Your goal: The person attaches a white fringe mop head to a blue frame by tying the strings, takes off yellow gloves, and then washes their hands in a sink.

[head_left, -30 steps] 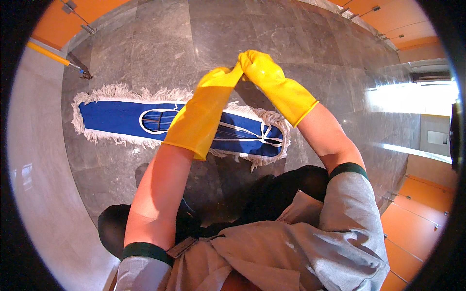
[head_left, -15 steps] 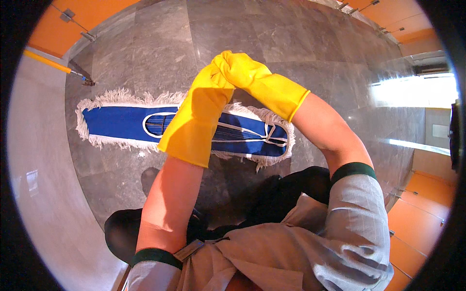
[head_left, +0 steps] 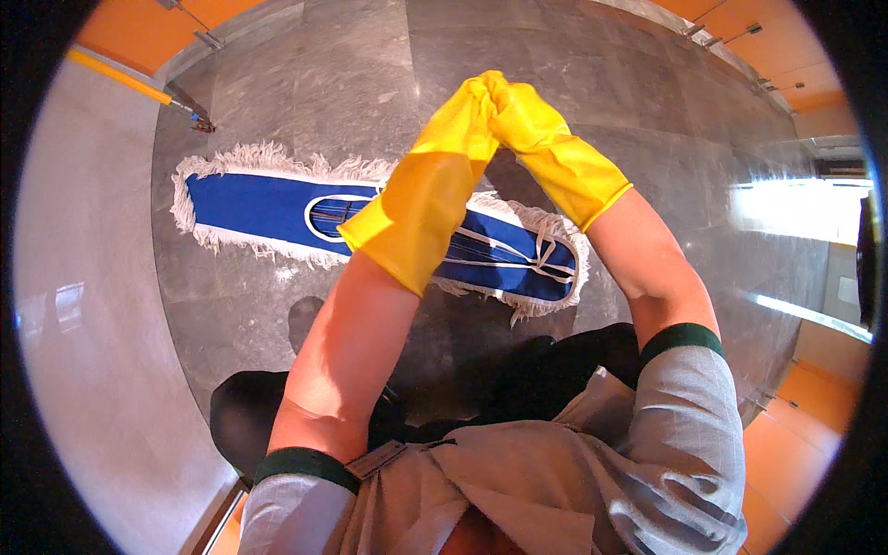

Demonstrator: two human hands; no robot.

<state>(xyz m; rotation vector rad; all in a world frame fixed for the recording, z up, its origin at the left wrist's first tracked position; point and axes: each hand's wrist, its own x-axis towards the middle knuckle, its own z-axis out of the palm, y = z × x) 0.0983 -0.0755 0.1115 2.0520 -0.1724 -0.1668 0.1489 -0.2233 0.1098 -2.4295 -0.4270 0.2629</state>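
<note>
Yellow gloves (head_left: 416,208) are covering the person's left hand (head_left: 465,116) and right hand (head_left: 520,109), which are meeting past the blue mop head's (head_left: 245,197) far edge; what either grip is holding is not showing clearly. Fringed, the mop head is lying on grey floor (head_left: 324,79), a yellow pole (head_left: 125,76) slanting near its left end.

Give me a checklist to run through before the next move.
1. Left hand covered: ok, left yellow glove reaches the forearm.
2. Right hand covered: ok, right yellow glove reaches the forearm.
3. Hands apart: not ok, they meet above the floor.
4. Mop head lying flat, blue backing up: ok.
5. White ties firmly knotted: cannot tell.
6. Yellow pole joined to mop head: not ok, its end stands apart.
</note>
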